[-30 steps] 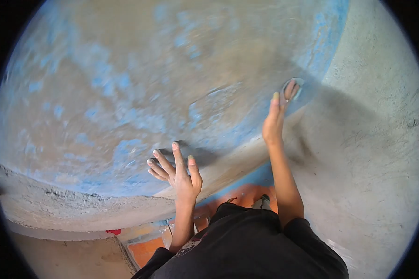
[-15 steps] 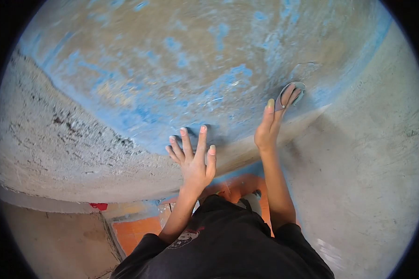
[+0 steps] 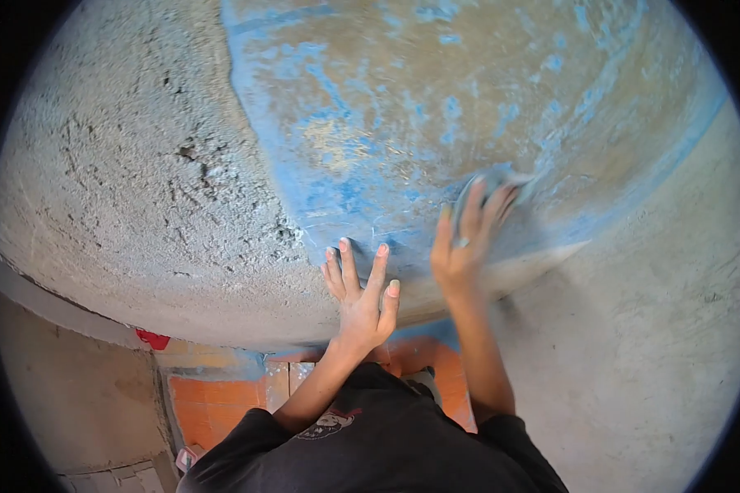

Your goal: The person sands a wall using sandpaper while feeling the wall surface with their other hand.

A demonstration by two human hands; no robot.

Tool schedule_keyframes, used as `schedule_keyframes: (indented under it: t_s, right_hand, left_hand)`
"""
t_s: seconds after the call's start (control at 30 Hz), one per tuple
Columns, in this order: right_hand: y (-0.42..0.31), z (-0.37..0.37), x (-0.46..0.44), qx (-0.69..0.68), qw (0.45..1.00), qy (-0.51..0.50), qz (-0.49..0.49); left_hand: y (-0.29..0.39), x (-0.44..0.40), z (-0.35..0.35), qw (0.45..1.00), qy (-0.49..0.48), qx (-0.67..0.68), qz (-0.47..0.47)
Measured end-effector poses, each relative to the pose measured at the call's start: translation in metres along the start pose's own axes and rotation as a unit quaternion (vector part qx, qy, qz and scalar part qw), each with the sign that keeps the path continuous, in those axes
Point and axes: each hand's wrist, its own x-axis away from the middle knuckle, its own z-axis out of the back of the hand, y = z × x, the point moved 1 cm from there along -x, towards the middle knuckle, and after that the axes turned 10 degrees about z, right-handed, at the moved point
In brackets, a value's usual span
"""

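Note:
A wall (image 3: 419, 156) with worn blue paint over a brownish base fills the upper part of the view. My right hand (image 3: 460, 259) presses a grey-green piece of sandpaper (image 3: 495, 174) to the painted face, its fingers over the sheet and blurred by motion. To the left of it, my left hand (image 3: 363, 308) leans on the wall's lower painted edge, fingers spread, holding nothing.
Rough, pitted grey plaster (image 3: 173, 164) borders the paint on the left. Smooth grey concrete (image 3: 625, 353) lies on the right. Below are an orange painted surface (image 3: 218, 407) and a small red object (image 3: 152, 339).
My right hand has slid the sandpaper left and slightly down across the paint. The view has shifted left, showing more pitted plaster. My left hand stays spread on the wall.

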Motion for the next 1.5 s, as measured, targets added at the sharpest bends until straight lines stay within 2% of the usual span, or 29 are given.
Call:
schedule_keyframes:
  t_s: [0.1, 0.17, 0.2, 0.33, 0.43, 0.53, 0.6, 0.67, 0.73, 0.83, 0.97, 1.07, 1.13, 1.23, 1.33, 1.43, 1.5]
  right_hand:
    - [-0.023, -0.028, 0.099, -0.039, 0.995, -0.094, 0.013]
    - [-0.027, -0.026, 0.107, -0.041, 0.992, -0.117, 0.018]
    - [-0.025, -0.027, 0.105, -0.042, 0.991, -0.126, 0.024]
    - [-0.030, 0.007, -0.022, -0.013, 0.986, -0.122, 0.114]
    - [-0.049, 0.000, -0.034, 0.008, 0.987, -0.116, 0.115]
    - [-0.055, -0.025, 0.045, -0.013, 0.985, -0.145, 0.094]
    - [-0.065, -0.027, 0.052, 0.005, 0.982, -0.159, 0.099]
    - [-0.065, -0.025, 0.036, 0.006, 0.981, -0.156, 0.113]
    - [-0.077, -0.003, -0.036, -0.011, 0.980, -0.144, 0.136]
    - [-0.081, -0.003, -0.052, 0.013, 0.981, -0.132, 0.139]
    - [-0.074, -0.020, 0.024, 0.005, 0.982, -0.161, 0.096]
    - [-0.080, -0.014, 0.016, 0.007, 0.981, -0.166, 0.102]
    - [-0.087, -0.003, -0.033, 0.011, 0.980, -0.157, 0.126]
    - [-0.085, -0.004, -0.026, -0.007, 0.974, -0.181, 0.132]
    - [-0.071, -0.014, 0.048, -0.033, 0.974, -0.210, 0.073]
    - [-0.069, -0.006, 0.056, -0.042, 0.978, -0.201, 0.040]
    - [-0.059, 0.003, 0.027, -0.023, 0.991, -0.131, 0.014]
  left_hand:
    - [0.000, -0.004, 0.001, 0.999, 0.039, 0.025, -0.012]
    - [-0.002, -0.004, 0.006, 0.998, 0.049, 0.033, -0.023]
    - [-0.002, -0.006, 0.007, 0.997, 0.059, 0.037, -0.029]
    - [0.000, -0.008, 0.020, 0.998, 0.045, 0.028, -0.031]
    - [-0.001, -0.007, 0.023, 0.998, 0.044, 0.045, -0.024]
    - [-0.004, -0.004, 0.022, 0.994, 0.056, 0.096, -0.016]
    - [-0.006, -0.004, 0.025, 0.990, 0.060, 0.125, -0.015]
    - [-0.006, -0.004, 0.026, 0.987, 0.064, 0.149, -0.016]
    - [-0.005, -0.002, 0.028, 0.984, 0.062, 0.164, -0.013]
    - [-0.004, -0.003, 0.029, 0.983, 0.062, 0.169, -0.013]
    - [-0.009, -0.001, 0.027, 0.983, 0.064, 0.173, -0.010]
    - [-0.010, 0.002, 0.027, 0.983, 0.060, 0.176, -0.007]
    - [-0.008, 0.000, 0.024, 0.982, 0.066, 0.177, -0.010]
    - [-0.006, -0.001, 0.024, 0.982, 0.072, 0.175, -0.009]
    - [-0.007, 0.000, 0.025, 0.982, 0.065, 0.175, -0.002]
    - [-0.005, -0.001, 0.026, 0.983, 0.059, 0.173, -0.003]
    - [-0.001, -0.001, 0.026, 0.986, 0.050, 0.161, -0.004]
